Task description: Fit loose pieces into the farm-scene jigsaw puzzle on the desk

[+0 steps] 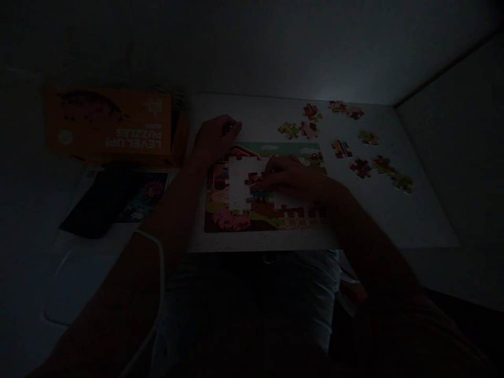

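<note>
Dim tbl [409, 220]: R hand [291, 174] hides pt of puzzle [232, 220], grip unclear.

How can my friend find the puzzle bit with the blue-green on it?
On the pale table, find the farm puzzle with a white gap in its middle. Look inside that gap, by the right hand. The bit shows a figure in blue-green and, unlike the loose pieces outside the puzzle, lies within the border.
</note>
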The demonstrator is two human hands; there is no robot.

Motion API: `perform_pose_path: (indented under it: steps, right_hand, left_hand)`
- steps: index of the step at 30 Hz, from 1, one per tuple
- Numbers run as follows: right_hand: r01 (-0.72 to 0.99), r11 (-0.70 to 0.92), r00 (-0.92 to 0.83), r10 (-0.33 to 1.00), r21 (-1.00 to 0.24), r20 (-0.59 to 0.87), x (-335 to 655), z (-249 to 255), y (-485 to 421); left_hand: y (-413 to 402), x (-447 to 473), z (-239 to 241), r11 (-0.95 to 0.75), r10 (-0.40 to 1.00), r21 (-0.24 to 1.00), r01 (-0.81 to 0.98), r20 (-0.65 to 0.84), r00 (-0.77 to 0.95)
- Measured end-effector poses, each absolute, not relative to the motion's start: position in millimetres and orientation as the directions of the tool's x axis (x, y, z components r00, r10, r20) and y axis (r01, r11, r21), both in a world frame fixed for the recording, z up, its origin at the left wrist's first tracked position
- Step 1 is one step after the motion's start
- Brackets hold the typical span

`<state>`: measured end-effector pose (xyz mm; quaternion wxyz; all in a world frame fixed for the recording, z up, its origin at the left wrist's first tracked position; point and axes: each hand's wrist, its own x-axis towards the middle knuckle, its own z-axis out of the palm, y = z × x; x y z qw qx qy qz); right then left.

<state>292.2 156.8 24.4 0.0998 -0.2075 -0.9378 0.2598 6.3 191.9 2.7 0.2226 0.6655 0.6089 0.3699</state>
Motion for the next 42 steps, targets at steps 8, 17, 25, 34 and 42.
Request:
perform_pose_path:
  steps: [8, 17, 25, 34, 42]
  right_hand:
    - [0.322, 0.805, -0.905, 0.417, -0.497, 0.088, 294, 22, 156]
    - [0.348, 0.763, -0.862, 0.488, -0.545, 0.133, 298, 26, 160]
    - [0.590, 0.716, -0.646, 0.696, -0.374, 0.313, 327, 21, 192]
    - [0.806, 0.395, -0.247, 0.901, -0.440, 0.357, 351, 10, 213]
    - [0.921, -0.203, 0.269, 0.948, -0.332, 0.168, 432, 20, 288]
  left_hand:
    - [195, 3, -8, -0.232, 0.951, 0.712, 0.663, 0.308, 0.001]
    - [193, 5, -2, -0.185, 0.963, 0.713, 0.676, 0.268, -0.019]
    - [187, 4, 12, -0.123, 0.981, 0.729, 0.673, 0.193, -0.030]
    - [191, -2, 14, -0.113, 0.987, 0.706, 0.700, 0.161, -0.003]
    - [183, 1, 21, -0.092, 0.991, 0.738, 0.669, 0.136, -0.012]
